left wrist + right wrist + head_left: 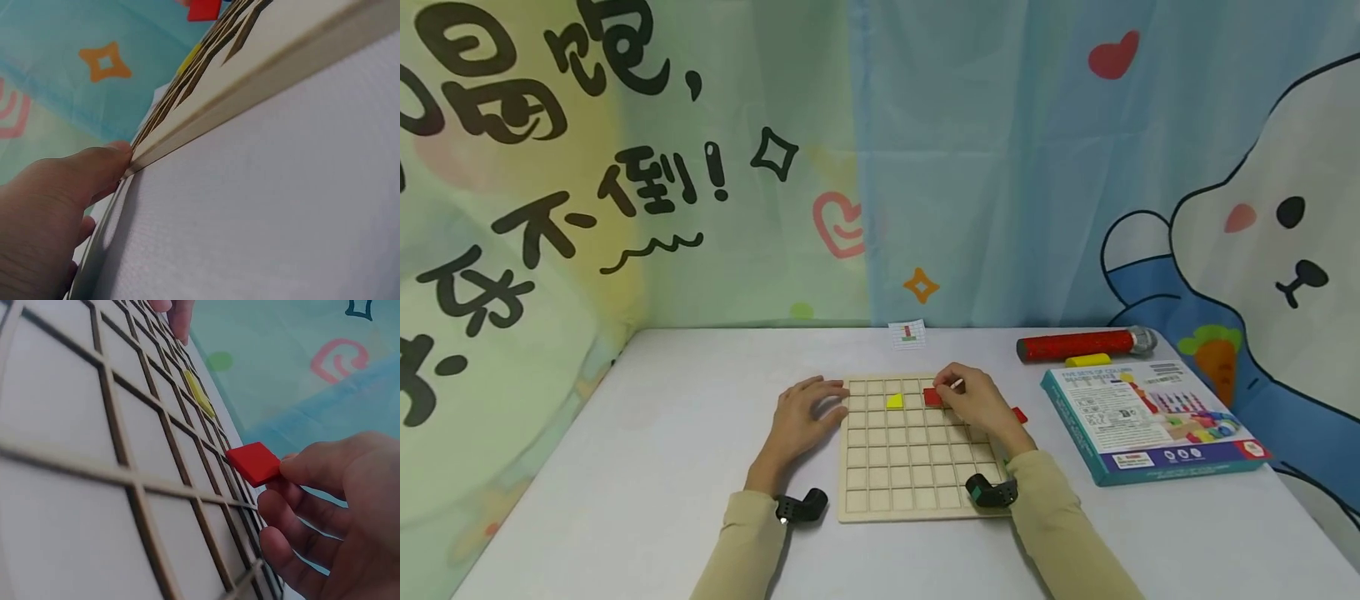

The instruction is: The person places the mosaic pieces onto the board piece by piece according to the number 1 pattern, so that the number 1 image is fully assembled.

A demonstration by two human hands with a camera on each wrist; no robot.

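A wooden grid board [868,479] lies flat on the table. My left hand [803,419] is at its far left corner, where the thumb [103,165] touches the board's edge in the left wrist view. My right hand [973,398] pinches a red square tile [255,464] between thumb and fingers, over the far part of the grid. The held tile is tilted in the right wrist view. A yellow square tile [895,402] sits in a cell near the board's far side, between the two hands.
Another red piece [1019,414] lies beside the board, partly hidden by the right wrist. To the right are a teal game box [1157,417], a yellow block [1087,360] and a red microphone-like tube [1078,344]. A small pattern card [907,334] stands at the table's back edge.
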